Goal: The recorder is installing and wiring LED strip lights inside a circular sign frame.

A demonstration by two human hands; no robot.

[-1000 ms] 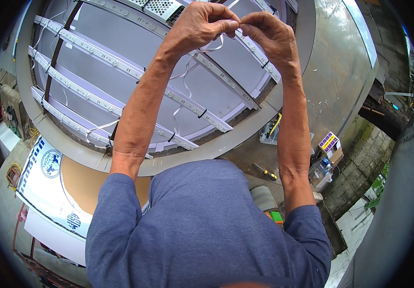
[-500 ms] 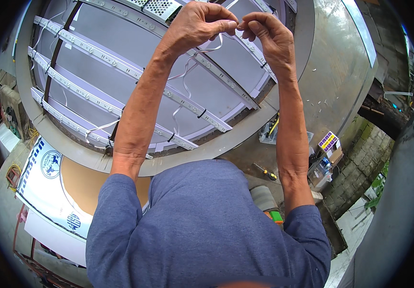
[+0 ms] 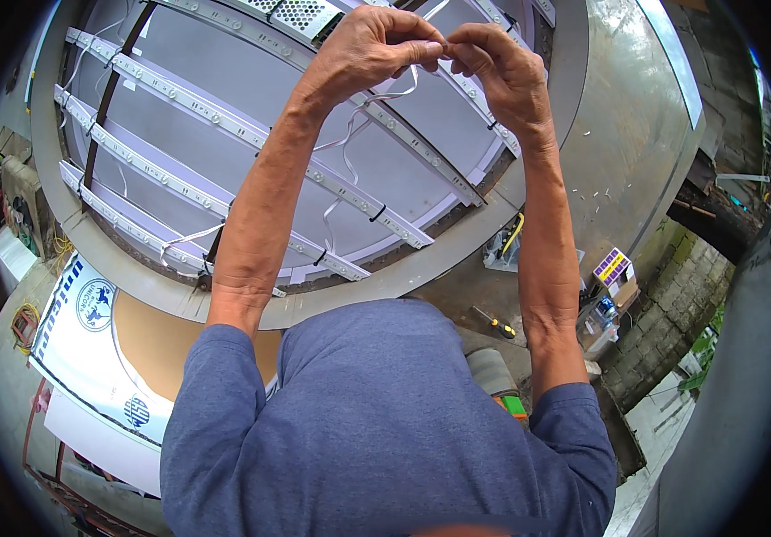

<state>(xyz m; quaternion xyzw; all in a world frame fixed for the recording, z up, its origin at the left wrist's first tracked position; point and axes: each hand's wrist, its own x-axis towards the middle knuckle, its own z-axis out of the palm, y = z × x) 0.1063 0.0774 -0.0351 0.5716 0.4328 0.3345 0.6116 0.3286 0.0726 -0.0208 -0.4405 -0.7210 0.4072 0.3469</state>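
Observation:
Both hands are raised over a large round metal frame (image 3: pixel 457 255) lined with white LED strips (image 3: pixel 180 97). My left hand (image 3: pixel 369 49) pinches thumb and forefinger together, where a thin white wire (image 3: pixel 394 95) runs up to the fingers. My right hand (image 3: pixel 504 76) meets it fingertip to fingertip, its fingers closed in a pinch. Whatever lies between the right fingertips is too small to make out. The white wire loops down from the hands across the strips. Beyond my left hand sits a perforated metal power supply (image 3: pixel 300 16).
A screwdriver (image 3: pixel 495 322) lies right of my body, below a clear plastic tray (image 3: pixel 502 251). Further right stand a purple and yellow box (image 3: pixel 612 267) and other small items. A metal sheet (image 3: pixel 622 116) extends at the right. Printed white sheeting (image 3: pixel 68 336) lies at the lower left.
My hands stay pinched together, with the fingertips shifted very slightly and the right fingers curled a little more. The view has moved slightly.

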